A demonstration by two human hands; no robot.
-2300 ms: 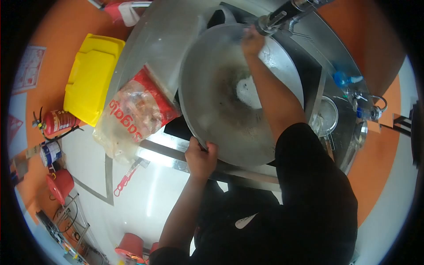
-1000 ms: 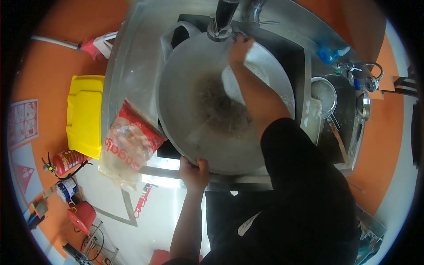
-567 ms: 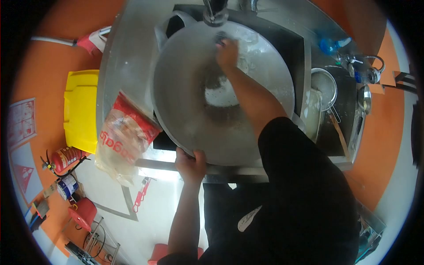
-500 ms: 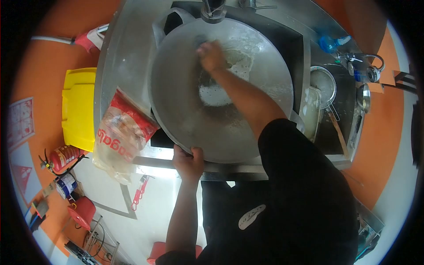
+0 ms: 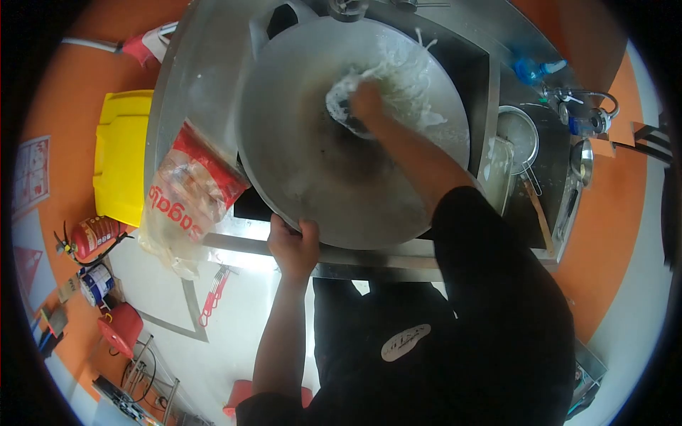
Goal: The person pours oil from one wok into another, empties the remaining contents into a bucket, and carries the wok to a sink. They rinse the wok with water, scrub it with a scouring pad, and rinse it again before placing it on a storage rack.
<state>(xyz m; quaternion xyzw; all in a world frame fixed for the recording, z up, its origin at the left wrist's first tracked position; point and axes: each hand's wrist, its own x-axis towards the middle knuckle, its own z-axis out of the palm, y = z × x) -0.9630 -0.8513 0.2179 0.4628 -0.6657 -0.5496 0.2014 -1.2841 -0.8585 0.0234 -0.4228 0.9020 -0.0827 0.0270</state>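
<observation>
A large metal wok fills the middle of the sink, with white soapy water splashing up its far right side. My left hand is closed over the wok's near-left rim, thumb on top. Inside the bowl, my right hand is curled and blurred by motion, low against the metal beside the foam. Whatever it grips is hidden; a dark patch shows under the fingers. One wok handle sticks out at the far left, below the faucet.
Left of the wok, a red and clear plastic bag lies on the counter. The right basin holds a strainer and a wooden-handled tool. A blue bottle stands behind. A yellow bin is beyond the counter's left end.
My right hand has swept right and nearer to me inside the wok, and the water has been thrown up the far right wall. My left hand keeps its hold on the rim.
</observation>
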